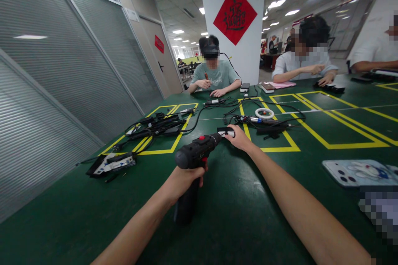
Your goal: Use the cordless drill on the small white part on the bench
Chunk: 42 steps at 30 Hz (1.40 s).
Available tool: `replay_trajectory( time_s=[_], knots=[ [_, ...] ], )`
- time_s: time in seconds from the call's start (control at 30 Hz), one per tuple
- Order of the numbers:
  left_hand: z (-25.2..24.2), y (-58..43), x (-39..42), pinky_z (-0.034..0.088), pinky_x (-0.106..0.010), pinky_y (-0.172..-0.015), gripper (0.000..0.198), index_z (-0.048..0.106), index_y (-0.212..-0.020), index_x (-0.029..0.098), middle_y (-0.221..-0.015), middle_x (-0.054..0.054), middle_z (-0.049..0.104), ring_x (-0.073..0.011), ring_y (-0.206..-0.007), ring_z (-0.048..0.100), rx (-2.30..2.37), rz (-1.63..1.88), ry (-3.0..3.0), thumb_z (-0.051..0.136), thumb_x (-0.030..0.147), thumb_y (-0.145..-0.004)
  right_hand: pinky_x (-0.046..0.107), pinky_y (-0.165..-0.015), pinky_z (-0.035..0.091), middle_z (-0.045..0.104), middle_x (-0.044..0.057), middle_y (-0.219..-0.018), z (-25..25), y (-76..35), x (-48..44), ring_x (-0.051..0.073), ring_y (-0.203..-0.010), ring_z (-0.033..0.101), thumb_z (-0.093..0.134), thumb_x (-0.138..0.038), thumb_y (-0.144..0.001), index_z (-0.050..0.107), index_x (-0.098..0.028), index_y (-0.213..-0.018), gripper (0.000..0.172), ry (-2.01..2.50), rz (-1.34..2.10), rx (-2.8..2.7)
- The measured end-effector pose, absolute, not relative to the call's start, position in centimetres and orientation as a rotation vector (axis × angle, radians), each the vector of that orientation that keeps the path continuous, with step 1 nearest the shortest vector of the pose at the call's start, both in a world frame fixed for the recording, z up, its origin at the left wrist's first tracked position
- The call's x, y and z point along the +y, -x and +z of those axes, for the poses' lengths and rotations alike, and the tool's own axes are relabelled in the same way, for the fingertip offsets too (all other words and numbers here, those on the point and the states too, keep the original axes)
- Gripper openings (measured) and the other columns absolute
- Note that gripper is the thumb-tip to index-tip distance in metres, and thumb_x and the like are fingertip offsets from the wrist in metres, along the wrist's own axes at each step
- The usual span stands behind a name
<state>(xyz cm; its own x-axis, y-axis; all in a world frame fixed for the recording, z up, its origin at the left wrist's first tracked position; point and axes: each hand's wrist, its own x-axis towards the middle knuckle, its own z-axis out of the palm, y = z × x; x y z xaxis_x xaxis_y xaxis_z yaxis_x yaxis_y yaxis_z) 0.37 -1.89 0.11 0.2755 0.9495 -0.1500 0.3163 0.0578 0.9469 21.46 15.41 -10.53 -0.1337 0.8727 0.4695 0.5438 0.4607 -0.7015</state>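
Pointing the black drill (196, 149) at the small black-and-white piece (226, 129) seems to be the step in hand, and the next move seems to call for steady hands. The left hand (189, 177) has its grip wrapped round the thick handle (186, 207), and the right hand (239, 137) has its grip pinched on the boxy piece just by the drill's tip. The drill looks like hard plastic with a red button (202, 137), above the smooth green tabletop (242, 215).

Ahead of me, a red diamond-shaped paper sign (235, 14) hangs on a white square pillar (251, 54). On the dark green tabletop (248, 223), a pale-blue phone with a cartoon-printed back (357, 172) lies to my right, tangled black cables (158, 126) to my left.
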Motion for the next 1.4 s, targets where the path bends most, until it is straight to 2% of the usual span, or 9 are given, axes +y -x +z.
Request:
replay_trajectory(
  time_s=[0.23, 0.5, 0.8, 1.4],
  knots=[
    [0.13, -0.43, -1.91, 0.040, -0.026, -0.056, 0.015, 0.054, -0.085, 0.014, -0.074, 0.000, 0.055, -0.0101, -0.052, 0.051, 1.235, 0.756, -1.465, 0.049, 0.020, -0.072, 0.034, -0.089, 0.040, 0.050, 0.007, -0.106, -10.67, -21.44, 15.52, 0.018, -0.096, 0.052, 0.059, -0.033, -0.073, 0.049, -0.021, -0.114, 0.043, 1.192, 0.460, -1.805],
    [0.23, -0.56, -2.01, 0.042, -0.026, -0.056, 0.015, 0.053, -0.085, 0.015, -0.080, -0.001, 0.054, -0.0093, -0.053, 0.050, 1.212, 0.770, -1.441, 0.050, 0.019, -0.071, 0.033, -0.089, 0.040, 0.049, 0.006, -0.106, -10.80, -21.44, 15.62, 0.017, -0.095, 0.052, 0.058, -0.034, -0.073, 0.049, -0.021, -0.113, 0.042, 1.193, 0.444, -1.815],
    [0.77, -0.81, -2.18, 0.038, -0.024, -0.055, 0.013, 0.054, -0.082, 0.014, -0.061, 0.001, 0.053, -0.0105, -0.052, 0.049, 1.279, 0.752, -1.434, 0.049, 0.017, -0.071, 0.033, -0.089, 0.039, 0.049, 0.007, -0.107, -10.95, -21.48, 15.80, 0.017, -0.096, 0.051, 0.058, -0.034, -0.073, 0.049, -0.021, -0.113, 0.043, 1.186, 0.445, -1.815],
    [0.50, -0.63, -2.03, 0.039, -0.025, -0.055, 0.014, 0.055, -0.082, 0.014, -0.063, 0.001, 0.053, -0.0109, -0.052, 0.050, 1.275, 0.750, -1.406, 0.051, 0.020, -0.070, 0.035, -0.090, 0.039, 0.049, 0.007, -0.107, -10.96, -21.41, 15.83, 0.018, -0.097, 0.052, 0.057, -0.034, -0.074, 0.048, -0.021, -0.114, 0.043, 1.200, 0.449, -1.822]
  ],
)
